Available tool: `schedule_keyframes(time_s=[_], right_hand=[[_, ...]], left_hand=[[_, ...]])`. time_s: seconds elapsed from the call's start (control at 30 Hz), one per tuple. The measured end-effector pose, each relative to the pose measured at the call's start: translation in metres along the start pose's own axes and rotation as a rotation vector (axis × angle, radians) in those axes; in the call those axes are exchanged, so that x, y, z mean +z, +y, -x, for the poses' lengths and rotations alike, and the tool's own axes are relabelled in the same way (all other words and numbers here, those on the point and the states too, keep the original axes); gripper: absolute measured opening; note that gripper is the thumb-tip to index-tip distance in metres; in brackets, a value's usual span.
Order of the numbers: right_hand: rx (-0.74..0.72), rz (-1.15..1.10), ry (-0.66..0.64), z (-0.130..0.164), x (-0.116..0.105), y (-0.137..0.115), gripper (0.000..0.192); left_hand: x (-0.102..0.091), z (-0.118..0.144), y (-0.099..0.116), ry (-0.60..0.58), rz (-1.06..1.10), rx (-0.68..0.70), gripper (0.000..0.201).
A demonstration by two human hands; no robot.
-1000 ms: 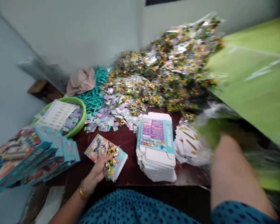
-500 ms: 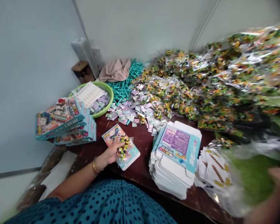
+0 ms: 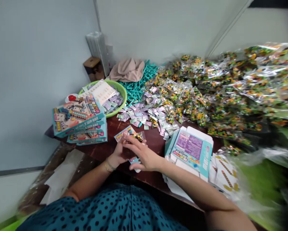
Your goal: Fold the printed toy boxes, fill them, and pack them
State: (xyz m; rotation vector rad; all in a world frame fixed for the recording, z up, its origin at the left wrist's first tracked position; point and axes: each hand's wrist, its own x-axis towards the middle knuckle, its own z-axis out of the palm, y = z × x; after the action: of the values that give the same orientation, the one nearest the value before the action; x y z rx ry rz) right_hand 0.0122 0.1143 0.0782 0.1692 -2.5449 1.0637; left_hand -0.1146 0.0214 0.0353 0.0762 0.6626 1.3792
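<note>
A colourful toy box lies on the dark red table in front of me, mostly covered by my hands. Over it, my left hand is closed on a clear bag of small bricks in black, yellow and orange. My right hand reaches across the bag and my left fingers, its own fingers stretched out and the thumb apart. Whether anything lies under the right palm is hidden. To the right stands a stack of flat, unfolded boxes, below my right forearm.
Finished-looking boxes are stacked at left beside a green basket of small packets. Loose packets, teal sticks and a heap of brick bags fill the back. Printed sheets lie at right by plastic bags.
My right hand has come from the plastic bag at the far right to meet my left hand over the box. The left hand keeps hold of the brick bag. The view has shifted slightly.
</note>
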Motion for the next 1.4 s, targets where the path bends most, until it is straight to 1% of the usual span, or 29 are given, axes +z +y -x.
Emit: schedule_keyframes(time_s=[0.03,0.07,0.13,0.17,0.2,0.23,0.3,0.37,0.43,0.47,0.53,0.57,0.6,0.63,0.67,0.7,0.73,0.8,0.83,0.87,0.9,0.97,1.03,1.1,1.17,1.23,1.33,1.4], right_hand=[[0.053,-0.04,0.054,-0.011,-0.004,0.012,0.067],[0.151,-0.064,0.123,-0.026,-0.011,0.029,0.06],[0.442,-0.035,0.23,-0.062,-0.026,0.075,0.053],[0.613,0.032,0.236,-0.083,-0.033,0.101,0.05],[0.763,0.118,0.222,-0.104,-0.038,0.126,0.043],[0.838,0.166,0.23,-0.123,-0.042,0.15,0.038],[0.94,0.241,0.259,-0.154,-0.043,0.189,0.037],[0.995,0.273,0.298,-0.171,-0.04,0.213,0.04],[1.051,0.284,0.322,-0.176,-0.04,0.227,0.039],[1.075,0.282,0.335,-0.174,-0.042,0.231,0.039],[1.115,0.285,0.366,-0.161,-0.051,0.234,0.042],[1.122,0.284,0.392,-0.148,-0.056,0.231,0.044],[1.108,0.263,0.435,-0.132,-0.061,0.222,0.046],[1.069,0.209,0.486,-0.113,-0.063,0.208,0.046],[1.01,0.122,0.529,-0.092,-0.063,0.187,0.044],[0.928,0.001,0.566,-0.069,-0.06,0.161,0.041],[0.843,-0.142,0.549,-0.047,-0.053,0.131,0.04],[0.75,-0.342,0.378,-0.008,-0.03,0.07,0.034],[0.72,-0.364,0.317,0.006,-0.015,0.043,0.028],[0.697,-0.337,0.287,0.017,0.0,0.022,0.025],[0.674,-0.28,0.302,0.025,0.014,0.006,0.026],[0.639,-0.17,0.403,0.034,0.041,-0.01,0.03],[0.657,-0.163,0.511,0.04,0.062,-0.012,0.031],[0.742,-0.203,0.588,0.046,0.08,-0.012,0.029],[0.828,-0.223,0.656,0.052,0.097,-0.017,0.03],[0.883,-0.29,0.661,0.06,0.115,-0.028,0.033],[0.906,-0.575,0.575,0.074,0.147,-0.053,0.034],[0.881,-0.746,0.543,0.081,0.167,-0.071,0.034]], left_hand=[[-0.01,0.004,0.007,0.027,0.007,-0.011,0.064],[-0.02,0.007,0.013,0.058,0.023,-0.026,0.06],[-0.037,0.011,0.022,0.127,0.058,-0.043,0.053],[-0.044,0.013,0.025,0.152,0.067,-0.049,0.052],[-0.05,0.015,0.028,0.17,0.068,-0.052,0.051],[-0.054,0.016,0.03,0.189,0.059,-0.056,0.05],[-0.059,0.02,0.033,0.246,0.013,-0.06,0.045],[-0.06,0.024,0.034,0.31,-0.054,-0.043,0.045],[-0.06,0.028,0.035,0.358,-0.109,-0.01,0.05],[-0.06,0.03,0.035,0.372,-0.126,0.005,0.052],[-0.062,0.03,0.034,0.394,-0.15,0.038,0.053],[-0.063,0.029,0.034,0.401,-0.157,0.058,0.052],[-0.065,0.028,0.035,0.404,-0.163,0.075,0.052],[-0.066,0.026,0.035,0.401,-0.168,0.086,0.053],[-0.068,0.024,0.035,0.393,-0.174,0.095,0.053],[-0.069,0.022,0.036,0.382,-0.185,0.104,0.053],[-0.07,0.021,0.036,0.37,-0.202,0.114,0.054],[-0.068,0.018,0.035,0.339,-0.258,0.138,0.055],[-0.066,0.017,0.034,0.324,-0.292,0.153,0.056],[-0.063,0.017,0.032,0.305,-0.325,0.165,0.057],[-0.059,0.017,0.029,0.279,-0.356,0.174,0.058],[-0.048,0.018,0.021,0.221,-0.405,0.195,0.058],[-0.038,0.02,0.011,0.195,-0.43,0.201,0.056],[-0.031,0.023,0.001,0.207,-0.434,0.172,0.054],[-0.031,0.029,-0.006,0.225,-0.44,0.123,0.052],[-0.036,0.039,-0.01,0.222,-0.493,0.096,0.051],[-0.052,0.062,-0.01,0.2,-0.677,0.07,0.051],[-0.063,0.08,-0.009,0.21,-0.783,0.04,0.051]])
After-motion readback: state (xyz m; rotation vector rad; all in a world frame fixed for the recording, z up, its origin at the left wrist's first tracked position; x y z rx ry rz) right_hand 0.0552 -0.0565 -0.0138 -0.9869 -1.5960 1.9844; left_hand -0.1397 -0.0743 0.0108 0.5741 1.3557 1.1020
